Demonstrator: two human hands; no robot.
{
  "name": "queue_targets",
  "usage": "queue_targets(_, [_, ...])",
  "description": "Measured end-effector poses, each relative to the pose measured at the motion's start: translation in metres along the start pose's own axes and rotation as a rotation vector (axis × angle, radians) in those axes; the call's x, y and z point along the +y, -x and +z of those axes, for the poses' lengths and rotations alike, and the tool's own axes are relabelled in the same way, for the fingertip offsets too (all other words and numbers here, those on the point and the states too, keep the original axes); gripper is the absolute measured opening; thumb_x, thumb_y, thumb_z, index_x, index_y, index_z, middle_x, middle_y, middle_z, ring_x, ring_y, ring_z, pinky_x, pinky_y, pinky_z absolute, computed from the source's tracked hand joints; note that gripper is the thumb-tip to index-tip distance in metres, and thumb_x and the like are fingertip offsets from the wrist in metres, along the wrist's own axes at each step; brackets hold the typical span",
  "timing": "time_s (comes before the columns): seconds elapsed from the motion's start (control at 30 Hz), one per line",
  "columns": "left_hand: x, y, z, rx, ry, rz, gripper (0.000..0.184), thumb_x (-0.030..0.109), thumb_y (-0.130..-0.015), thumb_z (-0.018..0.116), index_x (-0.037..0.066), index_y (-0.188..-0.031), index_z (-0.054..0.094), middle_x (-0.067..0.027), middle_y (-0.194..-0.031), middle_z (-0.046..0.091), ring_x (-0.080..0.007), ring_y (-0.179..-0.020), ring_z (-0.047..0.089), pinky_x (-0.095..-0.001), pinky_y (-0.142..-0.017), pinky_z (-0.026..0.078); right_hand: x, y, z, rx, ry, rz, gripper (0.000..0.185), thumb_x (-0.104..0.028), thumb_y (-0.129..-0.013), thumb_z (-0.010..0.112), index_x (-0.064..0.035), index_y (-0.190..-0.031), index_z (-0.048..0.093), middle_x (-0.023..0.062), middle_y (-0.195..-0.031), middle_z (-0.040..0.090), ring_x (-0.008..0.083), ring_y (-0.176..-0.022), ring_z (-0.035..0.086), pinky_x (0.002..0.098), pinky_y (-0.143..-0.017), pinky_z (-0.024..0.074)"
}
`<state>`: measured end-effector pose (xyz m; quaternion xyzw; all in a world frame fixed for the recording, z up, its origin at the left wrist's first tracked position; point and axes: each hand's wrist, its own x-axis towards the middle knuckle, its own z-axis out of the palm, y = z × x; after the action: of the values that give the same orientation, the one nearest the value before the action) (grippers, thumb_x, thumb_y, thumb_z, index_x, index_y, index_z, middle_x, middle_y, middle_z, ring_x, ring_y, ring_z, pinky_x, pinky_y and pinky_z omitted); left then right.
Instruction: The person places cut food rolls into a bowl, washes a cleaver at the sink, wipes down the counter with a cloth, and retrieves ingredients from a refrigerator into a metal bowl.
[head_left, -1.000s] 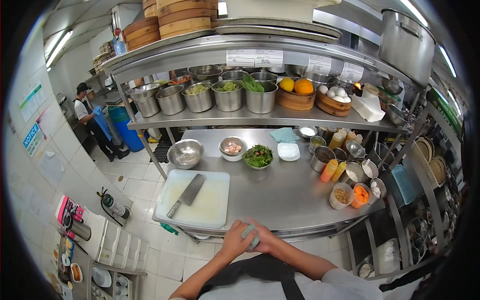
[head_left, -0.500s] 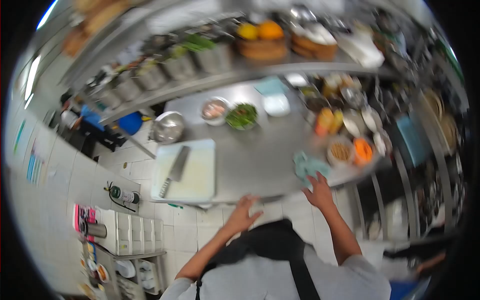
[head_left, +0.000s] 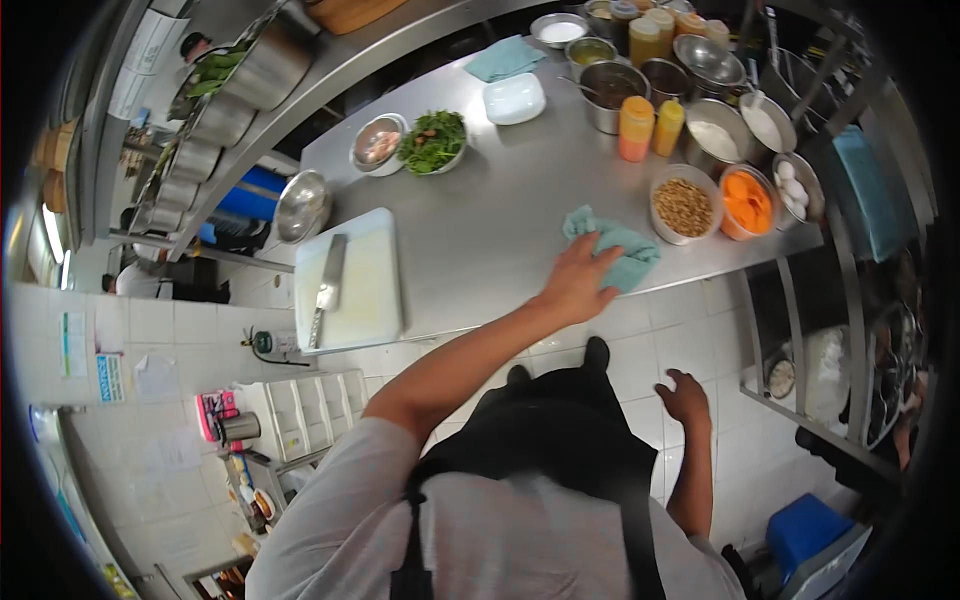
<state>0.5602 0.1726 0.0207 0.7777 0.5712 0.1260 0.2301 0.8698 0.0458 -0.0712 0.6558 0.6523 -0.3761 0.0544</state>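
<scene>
My left hand (head_left: 577, 284) reaches across to the front edge of the steel table, its fingers spread and touching a crumpled blue-green cloth (head_left: 632, 262). Whether the fingertips grip the cloth cannot be made out. My right hand (head_left: 686, 397) hangs beside my body below the table edge, with fingers apart and loosely bent, holding nothing. Just right of the cloth stand a tub of chopped nuts (head_left: 684, 205) and a tub of orange slices of food (head_left: 747, 203). A knife (head_left: 330, 283) lies on the white cutting board (head_left: 370, 290) at the left.
A bowl of green leaves (head_left: 433, 143), a bowl of pinkish pieces (head_left: 379, 144) and a white dish (head_left: 514, 99) stand farther back. Squeeze bottles (head_left: 635, 128), pots and a bowl of eggs (head_left: 792, 190) crowd the right side. A metal bowl (head_left: 302, 206) sits at the left edge.
My left hand has moved right and forward onto the cloth. My right hand has drawn back from beside the cloth to below the table edge. The view has shifted.
</scene>
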Motion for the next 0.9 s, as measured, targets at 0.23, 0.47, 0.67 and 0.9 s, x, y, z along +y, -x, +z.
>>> queue_targets(0.23, [-0.035,-0.032,0.054,0.089,-0.006,0.1,0.047,0.025,-0.081,0.071,0.013,-0.125,0.06,-0.02,-0.144,0.042,-0.0401,-0.138,0.034,-0.0554,-0.113,0.025,0.073,-0.012,0.05,0.152,-0.551,0.084,0.05,-0.039,-0.09,0.065,-0.0054,-0.127,0.06,0.0169,-0.121,0.064,0.0307,-0.104,0.065,0.0424,-0.086,0.0516])
queue_targets(0.47, [-0.193,0.084,-0.006,0.189,-0.214,-0.089,0.047,0.023,-0.076,0.067,0.01,-0.121,0.06,-0.0208,-0.129,0.056,-0.0398,-0.125,0.048,-0.0546,-0.105,0.036,0.148,0.148,0.253,0.147,-1.327,1.1,0.048,-0.038,-0.093,0.06,-0.0114,-0.131,0.051,0.0146,-0.121,0.058,0.0314,-0.1,0.062,0.0477,-0.081,0.0491])
queue_targets(0.67, [-0.271,0.17,-0.067,0.227,-0.505,-0.143,0.054,0.02,-0.072,0.07,0.002,-0.121,0.056,-0.022,-0.129,0.052,-0.0444,-0.123,0.045,-0.0568,-0.104,0.035,0.129,0.289,0.376,-0.174,-1.357,1.549,0.05,-0.037,-0.091,0.064,-0.0009,-0.124,0.051,0.0185,-0.112,0.06,0.0354,-0.094,0.065,0.0485,-0.08,0.054])
queue_targets(0.9, [-0.088,0.05,-0.004,0.079,-0.177,0.334,0.053,0.024,-0.079,0.074,0.005,-0.125,0.055,-0.0213,-0.13,0.051,-0.0421,-0.125,0.044,-0.0537,-0.106,0.033,0.197,0.105,0.467,0.191,-0.598,0.713,0.017,-0.018,-0.083,0.071,-0.0061,-0.085,0.059,0.0092,-0.062,0.055,0.0289,-0.058,0.059,0.0431,-0.049,0.0473])
